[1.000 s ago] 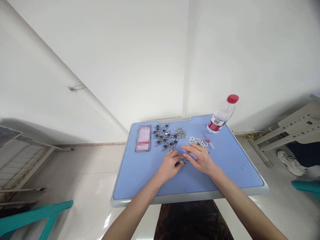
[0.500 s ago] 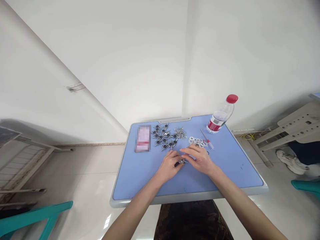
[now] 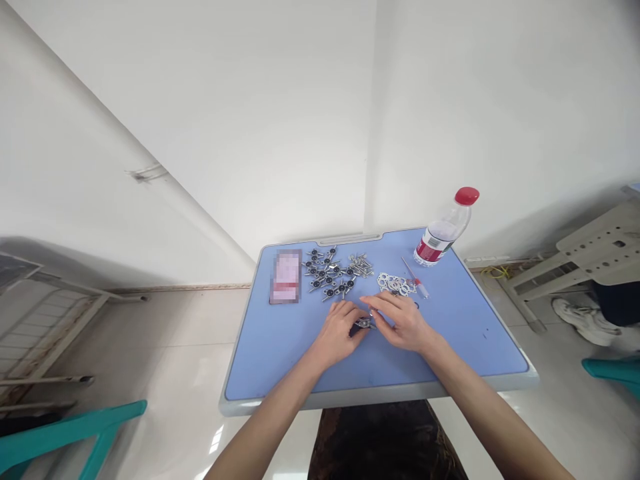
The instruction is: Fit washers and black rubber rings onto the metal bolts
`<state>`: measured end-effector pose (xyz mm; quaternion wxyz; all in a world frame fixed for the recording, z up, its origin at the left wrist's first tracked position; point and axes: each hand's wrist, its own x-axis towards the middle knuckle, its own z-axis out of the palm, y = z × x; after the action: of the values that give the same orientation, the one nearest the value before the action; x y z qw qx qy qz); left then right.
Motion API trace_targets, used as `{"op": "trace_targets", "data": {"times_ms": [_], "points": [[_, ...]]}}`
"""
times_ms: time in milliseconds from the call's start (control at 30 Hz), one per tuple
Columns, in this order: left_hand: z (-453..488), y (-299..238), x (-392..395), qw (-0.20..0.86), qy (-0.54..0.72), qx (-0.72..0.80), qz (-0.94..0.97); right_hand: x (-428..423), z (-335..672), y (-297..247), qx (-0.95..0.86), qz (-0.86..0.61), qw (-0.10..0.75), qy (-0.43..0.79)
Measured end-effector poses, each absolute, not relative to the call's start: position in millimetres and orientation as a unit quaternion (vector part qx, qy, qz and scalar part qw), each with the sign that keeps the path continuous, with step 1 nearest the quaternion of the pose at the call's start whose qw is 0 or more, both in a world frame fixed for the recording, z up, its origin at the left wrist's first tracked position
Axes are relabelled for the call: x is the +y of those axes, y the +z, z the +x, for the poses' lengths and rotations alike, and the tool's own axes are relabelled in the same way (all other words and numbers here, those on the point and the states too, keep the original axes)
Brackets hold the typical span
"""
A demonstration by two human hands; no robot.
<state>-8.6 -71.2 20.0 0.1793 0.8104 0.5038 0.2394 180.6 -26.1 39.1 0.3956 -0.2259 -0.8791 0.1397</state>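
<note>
My left hand (image 3: 341, 330) is closed on a small metal fitting (image 3: 364, 323) with a dark part, low over the table; the fingers cover much of it. My right hand (image 3: 401, 321) comes from the other side, thumb and forefinger bent together at the fitting's right end. A tiny shiny bit shows at those fingertips, too small to name. Beyond my left hand lies a cluster of similar metal fittings with black round centres (image 3: 329, 275). Loose screws (image 3: 361, 265) are heaped beside them. Flat white ring-shaped plates (image 3: 390, 283) lie just beyond my right hand.
A screwdriver (image 3: 416, 280) with a clear and red handle rests by the plates. Behind it stands a red-capped water bottle (image 3: 440, 237). A blurred phone-shaped object (image 3: 286, 277) lies at the left of the blue table (image 3: 280, 353). A wall rises behind; teal chair parts (image 3: 75, 430) flank the table.
My right fingertips have shifted slightly and opened a small view of a shiny bit between them. My left hand keeps the fitting in nearly the same place.
</note>
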Motion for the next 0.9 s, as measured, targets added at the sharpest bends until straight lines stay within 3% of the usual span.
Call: {"op": "trace_targets", "data": {"times_ms": [900], "points": [[-8.8,19.7,-70.0,0.186,0.285,0.511,0.790,-29.0,176.9,38.8,-0.874,-0.242,0.394,0.150]]}}
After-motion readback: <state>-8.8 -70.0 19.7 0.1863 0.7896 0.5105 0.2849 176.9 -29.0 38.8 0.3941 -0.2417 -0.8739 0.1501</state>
